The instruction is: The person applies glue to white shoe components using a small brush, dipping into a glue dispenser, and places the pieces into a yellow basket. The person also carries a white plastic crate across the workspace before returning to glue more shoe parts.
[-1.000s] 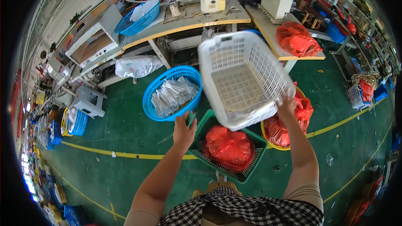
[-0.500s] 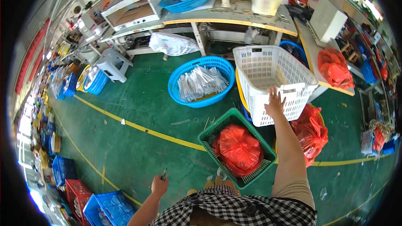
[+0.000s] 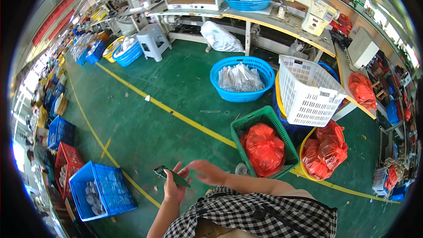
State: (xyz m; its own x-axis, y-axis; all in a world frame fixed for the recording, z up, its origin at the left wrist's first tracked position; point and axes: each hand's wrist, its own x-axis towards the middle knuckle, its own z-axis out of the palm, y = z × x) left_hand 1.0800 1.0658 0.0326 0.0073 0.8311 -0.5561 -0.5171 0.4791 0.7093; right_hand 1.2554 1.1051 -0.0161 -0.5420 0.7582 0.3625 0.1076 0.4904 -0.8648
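Note:
My left hand (image 3: 175,190) is closed around a flat, dark green smartphone (image 3: 179,179), its black end pointing up and to the left. My right hand (image 3: 206,172) reaches across my body beside the phone, with its fingers loosely spread and nothing visible in it. Whether its fingertips touch the phone I cannot tell. To the right of my hands, a green basket (image 3: 291,150) stands on the floor with a red plastic bag (image 3: 264,145) in it. Beyond that a white perforated crate (image 3: 315,105) rests tilted on stacked tubs.
A blue oval basket (image 3: 242,96) holds a heap of pale strips. A yellow tub (image 3: 303,161) with red bags stands right. Blue (image 3: 119,194) and red crates (image 3: 70,161) stand at left. Behind are a workbench (image 3: 282,24) with a sewing machine (image 3: 315,15) and a grey stool (image 3: 153,42).
My right hand has left the white crate and come across to the phone. My left hand has raised and turned the phone, showing its flat face. The whole view has swung left.

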